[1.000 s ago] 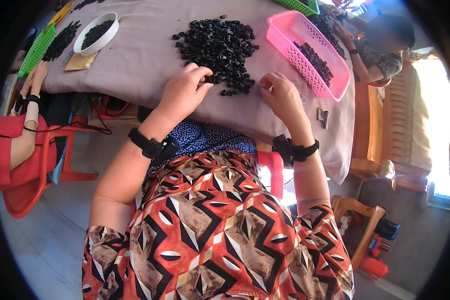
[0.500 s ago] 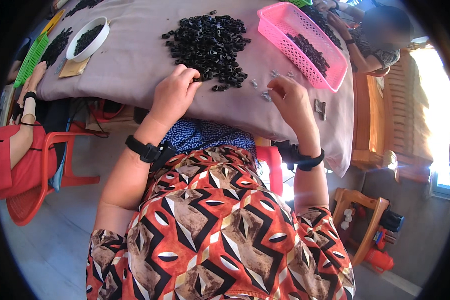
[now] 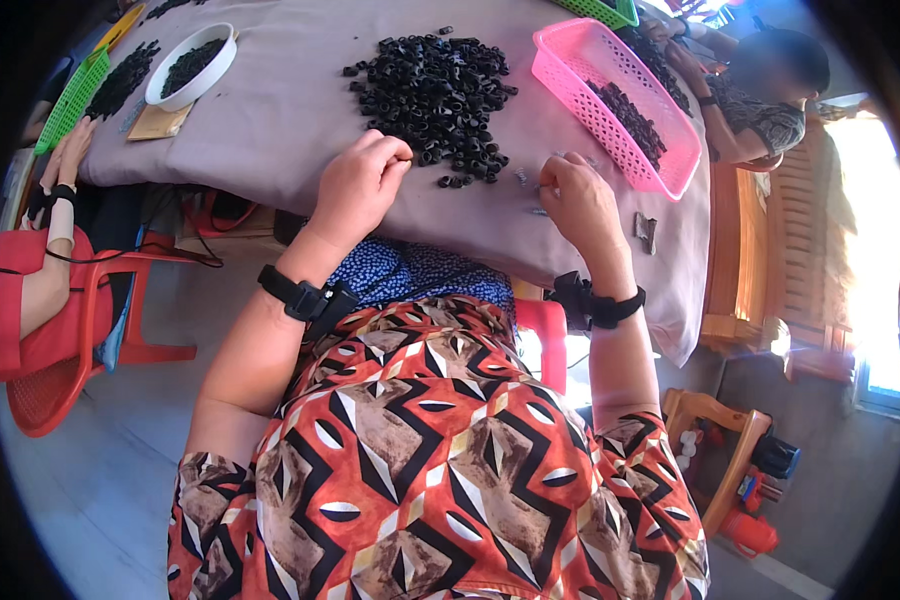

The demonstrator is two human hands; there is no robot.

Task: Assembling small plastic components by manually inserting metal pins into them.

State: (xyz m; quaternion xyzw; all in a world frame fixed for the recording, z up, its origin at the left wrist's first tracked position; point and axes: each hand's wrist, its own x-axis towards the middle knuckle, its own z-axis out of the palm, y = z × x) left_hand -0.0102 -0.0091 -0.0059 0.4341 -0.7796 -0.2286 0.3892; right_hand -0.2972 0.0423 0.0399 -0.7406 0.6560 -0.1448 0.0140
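A heap of small black ring-like plastic pieces (image 3: 430,95) lies on the cloth-covered table in front of me. At its near left edge is my left hand (image 3: 362,185), thumb and fingers pinched together; whatever they hold is hidden. Over a few small silvery coils, like springs (image 3: 522,178), my right hand (image 3: 578,203) is lowered with its fingertips drawn together. It covers some of them, and I cannot see what is between the fingers.
To the right stands a pink perforated basket (image 3: 682,170) with black pieces inside. A white bowl (image 3: 232,52) of black pieces rests on brown card (image 3: 160,122) at left. A crumpled wrapper (image 3: 645,233) lies near the right edge. Other people work at both sides.
My right hand has come down onto the silvery coils and its fingers have closed together. My left hand stays pinched by the heap. The whole view has shifted slightly.
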